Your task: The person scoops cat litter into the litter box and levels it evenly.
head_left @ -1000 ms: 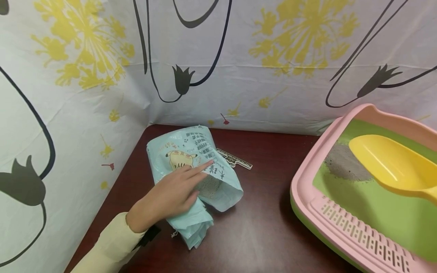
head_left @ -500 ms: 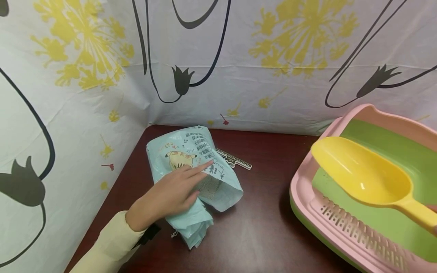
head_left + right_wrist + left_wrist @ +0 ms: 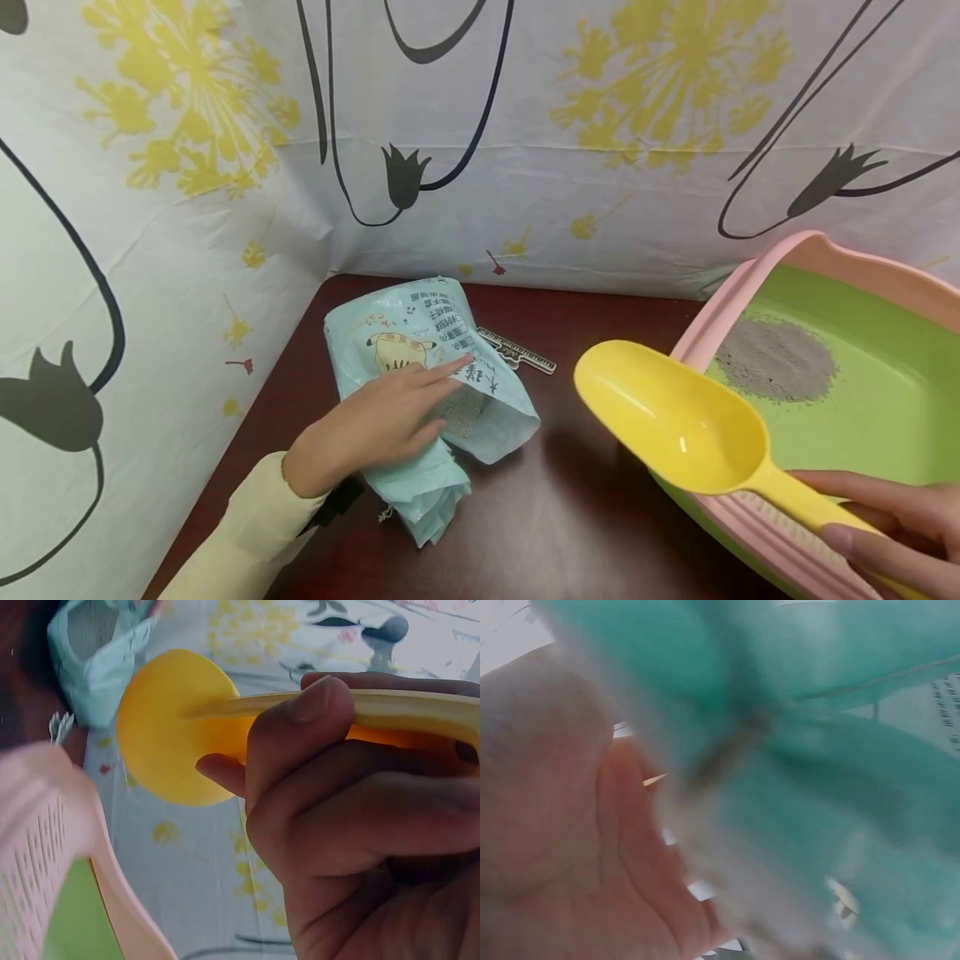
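Observation:
My left hand [image 3: 378,425] rests on a light blue plastic bag [image 3: 352,333] printed with a cartoon animal and dark writing. Its index finger lies straight across the print beside the bag's gaping mouth; pale grey granules [image 3: 461,408] show inside. In the left wrist view, the palm [image 3: 547,810] is beside blurred blue plastic [image 3: 817,772]. My right hand [image 3: 900,525] grips the handle of a yellow scoop [image 3: 675,417]. The scoop's bowl is empty and hangs past the litter box's near-left rim. The right wrist view shows fingers curled round the handle [image 3: 412,712].
A green litter box with a pink rim [image 3: 787,250] stands at the right, a heap of grey litter [image 3: 776,358] on its floor. A flat ruler-like piece [image 3: 528,354] with black marks lies behind the bag on the dark red table [image 3: 555,533]. Patterned white cloth [image 3: 510,183] stands behind.
My right hand has come into view, carrying the yellow scoop leftward from over the litter box to beyond its rim, uncovering the grey heap. The left hand and bag have stayed put.

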The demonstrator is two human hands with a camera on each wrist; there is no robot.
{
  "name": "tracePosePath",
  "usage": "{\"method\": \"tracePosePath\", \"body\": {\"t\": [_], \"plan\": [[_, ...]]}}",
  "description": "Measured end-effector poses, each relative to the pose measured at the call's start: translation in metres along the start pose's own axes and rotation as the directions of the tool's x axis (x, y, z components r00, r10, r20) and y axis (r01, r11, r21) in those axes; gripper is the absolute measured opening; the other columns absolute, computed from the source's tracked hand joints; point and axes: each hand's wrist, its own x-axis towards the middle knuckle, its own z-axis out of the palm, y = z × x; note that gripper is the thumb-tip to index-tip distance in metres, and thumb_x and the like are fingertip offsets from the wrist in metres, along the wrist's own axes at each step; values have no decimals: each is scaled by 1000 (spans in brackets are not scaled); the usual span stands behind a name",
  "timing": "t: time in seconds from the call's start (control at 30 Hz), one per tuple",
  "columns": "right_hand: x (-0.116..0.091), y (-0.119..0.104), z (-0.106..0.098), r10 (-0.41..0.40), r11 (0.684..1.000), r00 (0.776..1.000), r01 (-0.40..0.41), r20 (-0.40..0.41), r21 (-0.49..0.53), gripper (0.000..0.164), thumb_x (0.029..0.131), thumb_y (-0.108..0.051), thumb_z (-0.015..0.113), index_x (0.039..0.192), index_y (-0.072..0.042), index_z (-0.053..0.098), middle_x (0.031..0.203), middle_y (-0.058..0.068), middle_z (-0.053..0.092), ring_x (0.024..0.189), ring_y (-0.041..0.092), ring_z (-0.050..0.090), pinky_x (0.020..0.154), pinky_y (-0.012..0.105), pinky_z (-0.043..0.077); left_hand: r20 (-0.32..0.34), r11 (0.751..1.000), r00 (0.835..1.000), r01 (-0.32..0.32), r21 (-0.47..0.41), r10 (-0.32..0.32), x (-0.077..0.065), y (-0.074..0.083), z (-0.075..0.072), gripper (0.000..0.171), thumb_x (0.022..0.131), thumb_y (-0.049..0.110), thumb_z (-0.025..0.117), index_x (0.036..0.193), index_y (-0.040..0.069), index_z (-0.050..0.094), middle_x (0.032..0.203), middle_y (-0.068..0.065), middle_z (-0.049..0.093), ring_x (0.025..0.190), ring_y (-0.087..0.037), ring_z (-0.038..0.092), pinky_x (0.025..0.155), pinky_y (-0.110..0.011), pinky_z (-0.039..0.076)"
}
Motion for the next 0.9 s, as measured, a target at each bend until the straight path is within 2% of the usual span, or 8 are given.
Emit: {"method": "tracePosePath", "body": {"t": [0.1, 0.17, 0.27, 0.37, 0.53, 0.63, 0.77, 0.9], "plan": [[7, -10, 10, -169, 984, 985, 169, -11, -57, 79, 96, 11, 74, 154, -42, 60, 64, -24, 56, 44, -17, 40, 37, 15, 31, 56, 999, 998, 32, -21, -31, 4, 1, -3, 54, 106, 17, 71, 157, 3, 59, 175, -2, 41, 140, -36, 59, 115, -53, 49], [14, -14, 13, -223, 974, 973, 224, 60, -9, 73, 97, 11, 72, 154, -33, 63, 63, -23, 51, 49, -20, 38, 39, 13, 31, 83, 998, 995, 51, -34, -48, 6, 1, -6, 55, 107, 17, 71, 158, 3, 58, 176, -2, 40, 143, -37, 58, 117, -53, 47], [24, -22, 17, -269, 961, 945, 252, 184, 113, 64, 101, 12, 66, 155, -23, 63, 68, -21, 53, 54, -17, 43, 42, 15, 37, 102, 997, 993, 68, -45, -63, 8, 2, -10, 56, 107, 18, 71, 159, 2, 57, 175, -3, 40, 147, -38, 54, 119, -55, 45], [35, -31, 26, -332, 937, 911, 289, 244, 196, 60, 102, 13, 64, 155, -17, 63, 78, -23, 56, 61, -13, 50, 48, 17, 43, 97, 997, 994, 64, -47, -59, 9, 1, -11, 55, 108, 17, 71, 159, 2, 57, 175, -5, 41, 147, -37, 55, 119, -55, 45], [50, -53, 45, -481, 874, 852, 448, 206, 188, 63, 95, 13, 73, 151, -15, 65, 83, -20, 58, 71, -13, 52, 57, 13, 44, 87, 996, 995, 61, -61, -55, 9, 1, -9, 55, 107, 15, 71, 159, 1, 57, 174, -5, 42, 147, -36, 55, 119, -54, 46], [57, -66, 54, -464, 882, 861, 424, 211, 206, 58, 98, 9, 73, 149, -16, 66, 85, -20, 60, 73, -11, 54, 58, 15, 45, 79, 996, 995, 68, -66, -63, 8, 0, -7, 54, 106, 11, 72, 158, 1, 58, 174, -5, 42, 146, -36, 56, 118, -53, 47], [65, -81, 64, -352, 919, 898, 277, 263, 281, 46, 106, 2, 67, 147, -18, 68, 84, -20, 61, 68, -6, 56, 56, 21, 49, 54, 996, 997, 63, -65, -60, 6, -1, -6, 55, 103, 5, 74, 157, 1, 60, 173, -4, 44, 143, -34, 58, 116, -51, 48], [73, -92, 71, -332, 919, 906, 247, 264, 307, 43, 109, 1, 64, 149, -15, 67, 76, -19, 61, 61, -7, 55, 52, 22, 49, 26, 996, 998, 51, -74, -49, 4, -3, -5, 55, 102, 0, 73, 156, 1, 60, 172, -4, 46, 144, -35, 57, 117, -52, 48]]}}
